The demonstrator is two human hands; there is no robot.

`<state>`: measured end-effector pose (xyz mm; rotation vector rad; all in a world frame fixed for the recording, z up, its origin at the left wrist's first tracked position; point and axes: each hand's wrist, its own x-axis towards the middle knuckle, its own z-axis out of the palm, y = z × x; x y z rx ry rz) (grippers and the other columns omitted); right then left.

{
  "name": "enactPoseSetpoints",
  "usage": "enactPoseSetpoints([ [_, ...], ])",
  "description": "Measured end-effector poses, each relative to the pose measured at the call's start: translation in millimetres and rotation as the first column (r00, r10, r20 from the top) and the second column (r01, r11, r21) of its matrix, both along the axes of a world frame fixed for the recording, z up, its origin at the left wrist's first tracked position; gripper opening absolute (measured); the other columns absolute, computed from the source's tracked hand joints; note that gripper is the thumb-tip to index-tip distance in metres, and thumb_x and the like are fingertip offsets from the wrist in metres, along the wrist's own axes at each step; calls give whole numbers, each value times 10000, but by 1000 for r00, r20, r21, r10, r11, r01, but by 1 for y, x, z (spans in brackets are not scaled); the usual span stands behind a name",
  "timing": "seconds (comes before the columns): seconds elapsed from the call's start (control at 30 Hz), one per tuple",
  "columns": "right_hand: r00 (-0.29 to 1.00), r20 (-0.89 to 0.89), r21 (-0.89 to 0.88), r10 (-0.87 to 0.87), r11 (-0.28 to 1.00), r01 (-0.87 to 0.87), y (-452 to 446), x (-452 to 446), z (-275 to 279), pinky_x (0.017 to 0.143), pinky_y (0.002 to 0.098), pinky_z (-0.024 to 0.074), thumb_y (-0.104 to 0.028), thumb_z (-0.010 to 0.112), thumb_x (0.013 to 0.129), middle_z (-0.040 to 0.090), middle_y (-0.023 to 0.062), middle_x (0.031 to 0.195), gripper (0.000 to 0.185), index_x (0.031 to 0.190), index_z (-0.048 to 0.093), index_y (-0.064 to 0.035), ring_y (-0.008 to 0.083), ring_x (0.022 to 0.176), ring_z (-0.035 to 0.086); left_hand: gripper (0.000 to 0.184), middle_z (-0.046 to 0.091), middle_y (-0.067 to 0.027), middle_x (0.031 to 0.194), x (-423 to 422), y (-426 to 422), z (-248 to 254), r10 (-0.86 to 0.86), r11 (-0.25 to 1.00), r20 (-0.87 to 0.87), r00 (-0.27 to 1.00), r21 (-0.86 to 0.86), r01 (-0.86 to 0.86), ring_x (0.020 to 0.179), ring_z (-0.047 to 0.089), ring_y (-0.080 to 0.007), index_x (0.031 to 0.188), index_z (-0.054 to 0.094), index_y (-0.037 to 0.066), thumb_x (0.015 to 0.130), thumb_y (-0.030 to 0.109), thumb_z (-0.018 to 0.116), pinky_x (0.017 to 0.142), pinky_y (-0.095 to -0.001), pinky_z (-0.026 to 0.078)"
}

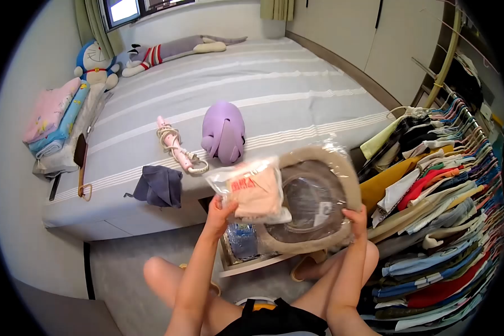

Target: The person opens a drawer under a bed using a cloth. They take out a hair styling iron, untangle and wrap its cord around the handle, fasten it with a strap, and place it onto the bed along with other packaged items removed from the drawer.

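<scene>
My left hand [224,211] grips a clear plastic bag [255,190] with folded peach cloth inside and red print on it. In my right hand [355,221] is the right edge of a plastic-wrapped beige and brown round item [313,196], which looks like a wide-brimmed hat. The bag overlaps the left side of that item. Below them, an open drawer [252,267] under the bed holds a blue item in clear plastic [242,241]; the rest of its contents is hidden.
On the striped bed [285,84] lie a purple plush [224,131], a pink corded appliance [176,147], a dark blue cloth [158,186], folded textiles [53,115] and plush toys. A packed clothes rack [476,126] stands at the right.
</scene>
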<state>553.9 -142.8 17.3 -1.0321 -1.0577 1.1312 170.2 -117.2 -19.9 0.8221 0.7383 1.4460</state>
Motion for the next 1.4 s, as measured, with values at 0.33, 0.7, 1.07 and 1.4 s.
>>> enactPoseSetpoints([
  [0.33, 711, -652, -174, -265, 964, 200, 88, -38, 2, 836, 399, 457, -159, 584, 832, 579, 98, 1057, 354, 1144, 505, -12, 234, 962, 566, 369, 581, -54, 1021, 7, 31, 49, 354, 924, 120, 928, 106, -366, 893, 572, -139, 1145, 464, 31, 809, 54, 617, 795, -268, 458],
  [0.7, 938, -219, -275, 270, 905, -325, 211, -119, -13, 593, 319, 518, -173, 574, 835, 592, 91, 852, 264, 990, 548, 39, 185, 712, 604, 372, 549, -92, 1111, 105, 132, 79, 323, 940, 145, 935, 62, -334, 993, 539, -176, 1168, 443, -6, 826, 48, 577, 843, -297, 428],
  [1.07, 976, 197, -369, 92, 929, -14, 155, -44, -107, 488, 202, 446, -238, 554, 860, 588, 37, 665, 230, 800, 599, -20, 90, 541, 541, 283, 544, -67, 855, 120, 176, 34, 465, 867, -106, 879, 257, -428, 727, 501, -107, 1106, 403, 16, 857, 79, 522, 645, -221, 409],
  [1.4, 478, 799, -479, 364, 867, 140, 111, -41, -217, 861, 382, 441, -423, 740, 626, 488, 304, 1150, 999, 1284, 222, 122, 388, 1050, 516, 236, 572, -39, 727, 53, 3, -266, -25, 811, -621, 784, -471, -347, 593, 525, -102, 1027, 496, 6, 820, 94, 569, 529, -229, 430],
])
